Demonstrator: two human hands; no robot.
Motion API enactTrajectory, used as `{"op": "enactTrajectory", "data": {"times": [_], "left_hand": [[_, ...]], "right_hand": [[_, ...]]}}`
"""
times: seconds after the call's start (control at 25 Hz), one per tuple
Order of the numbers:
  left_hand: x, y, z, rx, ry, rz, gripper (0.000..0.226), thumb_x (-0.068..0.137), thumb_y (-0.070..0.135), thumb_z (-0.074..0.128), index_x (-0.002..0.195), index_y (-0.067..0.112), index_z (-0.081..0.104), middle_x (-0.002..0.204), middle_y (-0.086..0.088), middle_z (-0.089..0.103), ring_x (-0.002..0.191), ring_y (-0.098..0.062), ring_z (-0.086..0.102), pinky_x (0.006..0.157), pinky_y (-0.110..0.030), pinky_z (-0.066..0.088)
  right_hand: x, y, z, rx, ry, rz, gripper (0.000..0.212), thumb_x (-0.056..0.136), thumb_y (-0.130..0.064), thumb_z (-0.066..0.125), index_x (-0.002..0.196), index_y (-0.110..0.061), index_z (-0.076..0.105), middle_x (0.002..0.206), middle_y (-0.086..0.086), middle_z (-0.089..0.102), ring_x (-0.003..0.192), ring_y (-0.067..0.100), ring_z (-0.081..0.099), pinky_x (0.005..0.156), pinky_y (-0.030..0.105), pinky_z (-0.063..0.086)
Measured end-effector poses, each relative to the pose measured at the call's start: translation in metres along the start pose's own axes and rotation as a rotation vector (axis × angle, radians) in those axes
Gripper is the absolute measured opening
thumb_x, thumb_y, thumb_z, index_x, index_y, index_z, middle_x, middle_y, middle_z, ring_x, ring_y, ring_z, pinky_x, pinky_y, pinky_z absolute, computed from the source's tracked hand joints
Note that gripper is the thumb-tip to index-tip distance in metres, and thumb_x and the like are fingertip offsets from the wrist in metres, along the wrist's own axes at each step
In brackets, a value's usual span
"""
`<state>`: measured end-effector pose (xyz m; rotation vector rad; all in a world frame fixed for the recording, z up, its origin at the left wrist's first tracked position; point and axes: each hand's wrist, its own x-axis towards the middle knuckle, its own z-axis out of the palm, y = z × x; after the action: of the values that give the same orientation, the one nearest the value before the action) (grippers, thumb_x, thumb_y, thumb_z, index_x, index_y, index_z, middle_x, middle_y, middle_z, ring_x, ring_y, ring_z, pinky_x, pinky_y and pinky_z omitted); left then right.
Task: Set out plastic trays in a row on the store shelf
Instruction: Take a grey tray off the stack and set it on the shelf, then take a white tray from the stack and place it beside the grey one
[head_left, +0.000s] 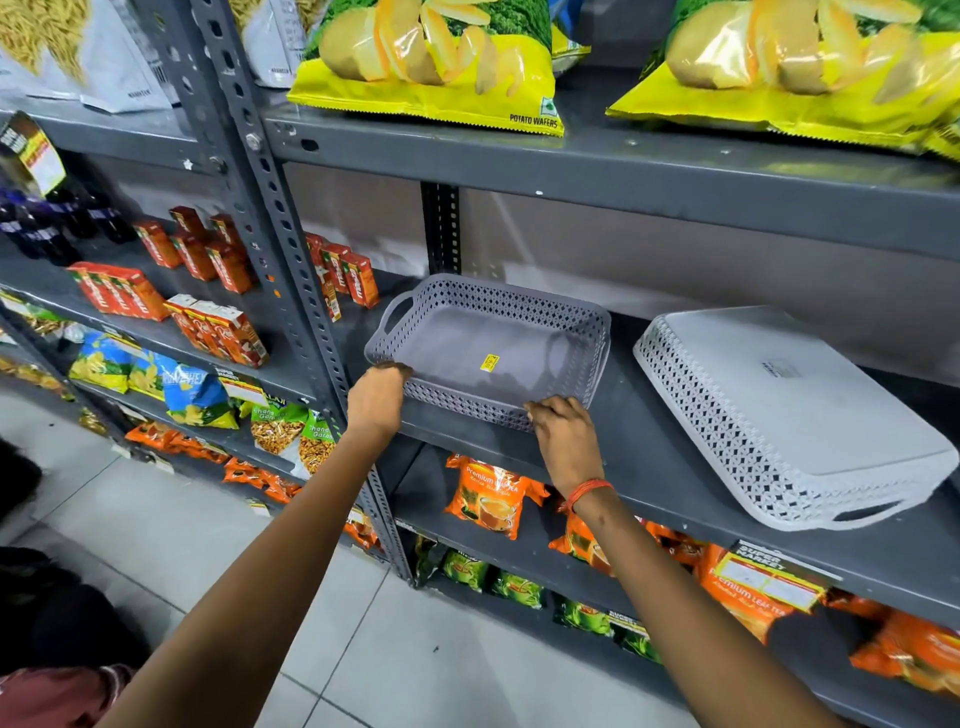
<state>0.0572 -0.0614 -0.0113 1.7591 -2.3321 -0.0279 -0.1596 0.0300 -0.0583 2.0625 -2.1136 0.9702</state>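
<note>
A dark grey plastic tray (488, 348) with perforated walls and a yellow sticker inside rests upright on the grey metal shelf (649, 447), at its left end. My left hand (376, 397) grips the tray's near left corner. My right hand (563, 436) holds its near rim on the right, fingers curled over the edge. A lighter grey tray (789, 410) lies upside down on the same shelf to the right, apart from the first, its handle overhanging the shelf's front edge.
A perforated steel upright (291, 249) stands just left of the tray. Red juice cartons (353, 275) sit behind and left of it. Yellow potato wafer bags (436, 67) lie on the shelf above. Orange tea packs (491, 499) fill the shelf below. Tiled floor lies underfoot.
</note>
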Motion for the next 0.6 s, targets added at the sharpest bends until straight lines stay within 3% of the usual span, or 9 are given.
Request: {"op": "enactTrajectory", "data": {"times": [0.12, 0.24, 0.36, 0.48, 0.6], "left_hand": [[-0.003, 0.014, 0.002, -0.008, 0.010, 0.065, 0.041, 0.083, -0.008, 0.048, 0.119, 0.008, 0.056, 0.121, -0.019, 0.063, 0.110, -0.038, 0.059, 0.086, -0.047, 0.053], [-0.004, 0.056, 0.004, -0.074, 0.112, 0.171, 0.039, 0.084, -0.003, 0.049, 0.122, 0.001, 0.055, 0.131, -0.020, 0.058, 0.125, -0.034, 0.051, 0.099, -0.046, 0.049], [-0.009, 0.131, 0.004, -0.167, 0.238, 0.286, 0.038, 0.080, -0.003, 0.052, 0.117, -0.004, 0.059, 0.125, -0.023, 0.062, 0.121, -0.035, 0.055, 0.100, -0.044, 0.048], [-0.021, 0.207, 0.005, -0.208, 0.344, 0.370, 0.040, 0.072, -0.007, 0.058, 0.111, -0.006, 0.063, 0.117, -0.023, 0.067, 0.112, -0.035, 0.063, 0.096, -0.044, 0.050], [-0.042, 0.288, 0.017, -0.275, 0.308, 0.428, 0.040, 0.076, -0.006, 0.055, 0.116, -0.004, 0.061, 0.122, -0.021, 0.065, 0.116, -0.034, 0.060, 0.100, -0.044, 0.048]], "right_hand": [[0.000, -0.001, -0.018, 0.009, 0.035, -0.026, 0.022, 0.087, -0.006, 0.057, 0.107, -0.001, 0.064, 0.099, 0.018, 0.070, 0.094, 0.036, 0.060, 0.085, 0.047, 0.055], [0.003, 0.010, -0.049, -0.075, 0.130, -0.012, 0.038, 0.093, -0.020, 0.040, 0.124, -0.001, 0.050, 0.121, 0.020, 0.062, 0.108, 0.036, 0.058, 0.094, 0.045, 0.051], [0.000, 0.048, -0.097, -0.148, 0.218, 0.047, 0.050, 0.091, -0.027, 0.029, 0.132, -0.003, 0.041, 0.136, 0.019, 0.051, 0.125, 0.034, 0.048, 0.106, 0.047, 0.041], [-0.015, 0.100, -0.142, -0.155, 0.287, 0.124, 0.048, 0.093, -0.026, 0.032, 0.136, -0.004, 0.036, 0.143, 0.018, 0.043, 0.132, 0.032, 0.041, 0.112, 0.047, 0.029], [-0.047, 0.159, -0.187, -0.149, 0.294, 0.188, 0.050, 0.093, -0.029, 0.029, 0.137, -0.004, 0.034, 0.143, 0.018, 0.042, 0.133, 0.032, 0.039, 0.114, 0.046, 0.026]]}}
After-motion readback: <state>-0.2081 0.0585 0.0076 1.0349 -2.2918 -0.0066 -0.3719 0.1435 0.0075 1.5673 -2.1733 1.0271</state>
